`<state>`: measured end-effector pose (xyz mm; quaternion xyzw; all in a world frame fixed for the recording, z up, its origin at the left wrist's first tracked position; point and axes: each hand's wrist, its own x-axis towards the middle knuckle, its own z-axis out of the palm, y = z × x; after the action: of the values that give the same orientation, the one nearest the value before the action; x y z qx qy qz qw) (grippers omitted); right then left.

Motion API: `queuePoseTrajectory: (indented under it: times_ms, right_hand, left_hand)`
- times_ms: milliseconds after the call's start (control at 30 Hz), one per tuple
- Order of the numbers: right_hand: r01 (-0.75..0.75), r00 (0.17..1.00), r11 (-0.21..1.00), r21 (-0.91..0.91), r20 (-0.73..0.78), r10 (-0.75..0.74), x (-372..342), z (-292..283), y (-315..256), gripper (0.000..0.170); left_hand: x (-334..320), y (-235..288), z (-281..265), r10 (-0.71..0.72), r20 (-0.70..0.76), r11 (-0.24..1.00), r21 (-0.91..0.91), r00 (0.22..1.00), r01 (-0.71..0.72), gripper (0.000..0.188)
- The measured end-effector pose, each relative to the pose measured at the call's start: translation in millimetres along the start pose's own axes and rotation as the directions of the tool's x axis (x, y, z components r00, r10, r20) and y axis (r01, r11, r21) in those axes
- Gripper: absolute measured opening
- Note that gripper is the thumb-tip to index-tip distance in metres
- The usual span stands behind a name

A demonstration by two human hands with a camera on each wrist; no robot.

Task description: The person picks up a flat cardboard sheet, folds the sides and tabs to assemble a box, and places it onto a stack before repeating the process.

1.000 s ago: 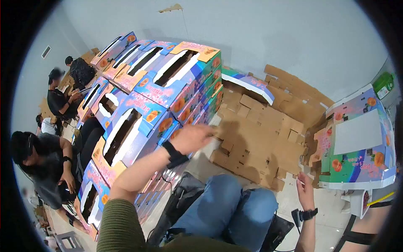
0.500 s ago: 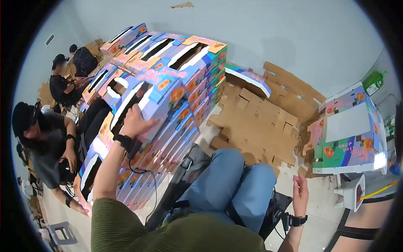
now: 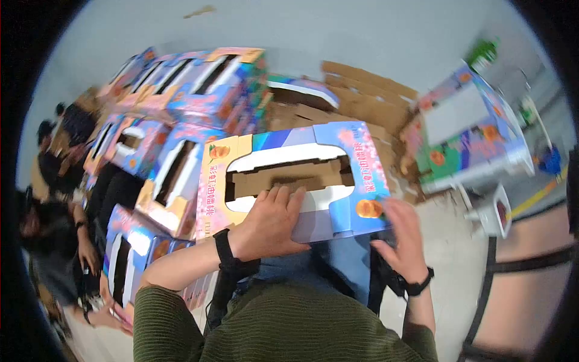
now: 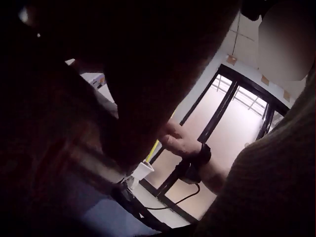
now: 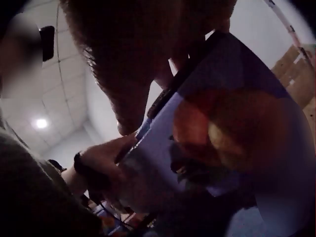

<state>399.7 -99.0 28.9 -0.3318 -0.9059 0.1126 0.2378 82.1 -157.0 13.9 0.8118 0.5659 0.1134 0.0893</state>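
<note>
While the left hand (image 3: 268, 223) grips the printed carton (image 3: 335, 220) by the near edge of its handle opening, fingers hooked over and thumb below, the carton lies over the lap (image 3: 350, 271). Right hand (image 3: 405, 238): fingers fairly straight at the near right corner, thumb spread away; wrist views dark, so firm contact unconfirmed.

Progress, as judged: carton formed, handle opening through, brown interior showing; not yet placed on a stack. Similar stacked cartons (image 3: 205, 108) stand beyond and left of the left fingers, so much of the batch looks done; number remaining unreadable.

Surroundings: brown cardboard (image 3: 368, 81) beyond both hands' fingertips, against a pale wall (image 3: 338, 36). Pale floor (image 3: 452, 253) right of the right fingers; farther out, a white container (image 3: 491, 211) and a white sheet (image 3: 452, 114) on another carton, green bottle (image 3: 482, 55) behind.
</note>
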Motion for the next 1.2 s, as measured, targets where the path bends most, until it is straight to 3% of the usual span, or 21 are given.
queuePoseTrajectory:
  times_ms: [100, 200, 333, 433, 533, 733, 833, 867, 1067, 1167, 1200]
  right_hand:
    - [0.012, 0.979, 0.998, -0.066, 0.205, 0.002, -19.7, 7.5, 7.4, 0.074]
    - [-0.037, 0.971, 0.999, -0.023, 0.236, 0.042, -37.2, 15.3, 18.8, 0.075]
    - [0.044, 0.974, 0.999, 0.022, 0.223, -0.048, -27.0, 31.7, 12.2, 0.074]
    - [0.073, 0.96, 0.997, -0.004, 0.272, -0.069, -18.6, 40.0, 9.5, 0.07]
    - [0.123, 0.948, 0.992, -0.021, 0.298, -0.111, -7.4, 38.4, 5.3, 0.066]
    - [0.113, 0.87, 0.994, -0.011, 0.485, -0.094, -14.3, 42.4, 3.6, 0.074]
    - [0.077, 0.892, 0.997, -0.004, 0.446, -0.068, -28.0, 44.6, -0.2, 0.075]
    - [0.073, 0.902, 0.997, -0.01, 0.428, -0.062, -30.1, 43.4, -3.3, 0.066]
    - [0.122, 0.9, 0.991, 0.052, 0.414, -0.132, -29.3, 36.8, -3.9, 0.054]
    - [0.015, 0.92, 0.994, 0.112, 0.387, -0.057, -33.2, 28.8, -7.0, 0.049]
    - [-0.093, 0.901, 0.988, 0.127, 0.434, 0.029, -32.7, 18.2, -11.2, 0.048]
  left_hand:
    - [20.0, 15.2, 30.5, 0.122, 0.063, 0.992, -0.033, 0.991, -0.12, 0.111]
    - [28.1, 31.8, 45.8, 0.157, 0.157, 0.987, 0.008, 0.975, -0.16, 0.113]
    - [17.1, 33.2, 58.6, 0.198, 0.22, 0.971, 0.088, 0.955, -0.221, 0.117]
    - [11.0, 41.3, 61.5, 0.159, 0.183, 0.965, 0.18, 0.97, -0.192, 0.119]
    - [4.9, 43.2, 80.3, 0.164, 0.037, 0.966, 0.197, 0.986, -0.168, 0.12]
    - [-0.4, 46.1, 83.2, 0.245, 0.219, 0.953, 0.123, 0.944, -0.276, 0.122]
    - [-4.1, 50.0, 95.3, 0.277, 0.173, 0.951, 0.091, 0.945, -0.295, 0.122]
    - [-4.4, 49.0, 97.7, 0.278, 0.166, 0.95, 0.1, 0.946, -0.296, 0.122]
    - [3.3, 51.1, 101.6, 0.271, 0.159, 0.952, 0.101, 0.949, -0.289, 0.121]
    - [4.9, 52.3, 104.5, 0.246, 0.183, 0.962, 0.077, 0.952, -0.263, 0.121]
    - [4.7, 50.6, 105.8, 0.244, 0.187, 0.962, 0.075, 0.952, -0.262, 0.122]
